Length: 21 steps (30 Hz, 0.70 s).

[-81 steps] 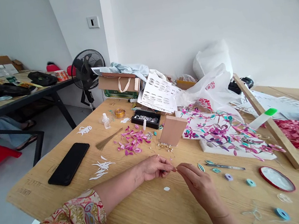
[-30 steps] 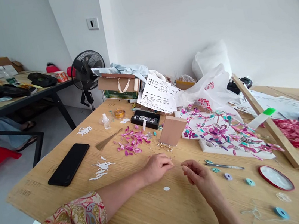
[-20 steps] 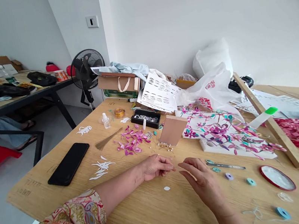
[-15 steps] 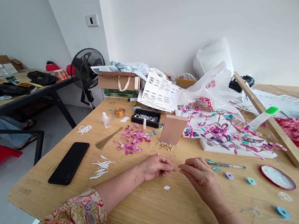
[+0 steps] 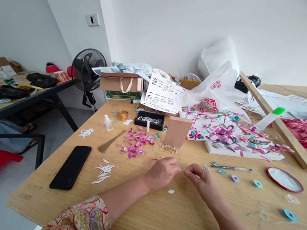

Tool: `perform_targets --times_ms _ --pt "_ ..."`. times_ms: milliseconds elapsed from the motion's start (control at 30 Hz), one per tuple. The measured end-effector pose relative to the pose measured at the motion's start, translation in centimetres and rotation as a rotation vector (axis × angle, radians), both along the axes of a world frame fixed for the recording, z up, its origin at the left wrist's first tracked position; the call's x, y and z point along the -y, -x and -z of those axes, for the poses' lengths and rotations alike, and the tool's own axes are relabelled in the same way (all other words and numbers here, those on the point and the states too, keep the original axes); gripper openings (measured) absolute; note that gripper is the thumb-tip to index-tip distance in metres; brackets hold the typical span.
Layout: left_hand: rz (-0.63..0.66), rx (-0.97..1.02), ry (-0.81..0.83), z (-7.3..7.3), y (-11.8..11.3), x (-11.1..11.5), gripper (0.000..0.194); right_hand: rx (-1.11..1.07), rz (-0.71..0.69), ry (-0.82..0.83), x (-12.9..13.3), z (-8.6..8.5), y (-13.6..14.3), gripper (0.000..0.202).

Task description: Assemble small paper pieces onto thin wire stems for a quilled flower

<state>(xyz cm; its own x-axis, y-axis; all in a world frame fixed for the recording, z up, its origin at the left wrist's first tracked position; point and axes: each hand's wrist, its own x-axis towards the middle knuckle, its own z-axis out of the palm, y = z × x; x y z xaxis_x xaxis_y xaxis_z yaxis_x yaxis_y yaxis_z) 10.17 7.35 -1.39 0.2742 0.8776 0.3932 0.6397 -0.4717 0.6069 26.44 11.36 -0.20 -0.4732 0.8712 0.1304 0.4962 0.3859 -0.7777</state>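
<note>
Close together over the middle of the wooden table [image 5: 147,224] are both my hands. My left hand [image 5: 164,172] is turned palm down, its fingers curled in a pinch; what it grips is too small to make out. To its right, my right hand [image 5: 200,175] pinches with thumb and forefinger, also on something too fine to name. A small white oval piece [image 5: 171,191] lies below them. Pink petals [image 5: 136,142] and small pale beads [image 5: 170,149] lie beyond my left hand. A teal-tipped tool [image 5: 232,168] rests right of my right hand.
A black phone [image 5: 71,167] and white slivers [image 5: 104,171] lie left. Thread spools [image 5: 290,215] and a red-rimmed dish [image 5: 284,179] sit right. Behind are a black tray [image 5: 149,120], flower sprays [image 5: 229,134], a wooden bar [image 5: 280,126] and plastic bags [image 5: 215,85].
My left hand has rolled over so its back faces up, fingers more hidden. My right hand has turned slightly and drawn a little left, uncovering a small teal piece beside it.
</note>
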Motion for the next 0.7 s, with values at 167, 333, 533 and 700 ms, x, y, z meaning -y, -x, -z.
perform_targets --times_ms 167,333,533,700 --pt "-0.046 -0.215 -0.181 0.37 -0.10 0.27 0.024 -0.011 0.009 0.054 -0.09 0.54 0.04 0.028" --pt "-0.091 0.238 0.061 0.26 -0.24 -0.08 0.016 0.005 0.048 -0.056 0.13 0.24 0.18 0.025" --pt "-0.137 0.587 0.371 0.15 -0.48 -0.50 0.009 0.031 0.027 -0.195 0.40 0.17 0.50 0.023" --pt "-0.127 0.920 0.631 0.26 -0.34 -0.50 0.013 0.022 0.002 -0.270 0.26 -0.20 0.09 0.015"
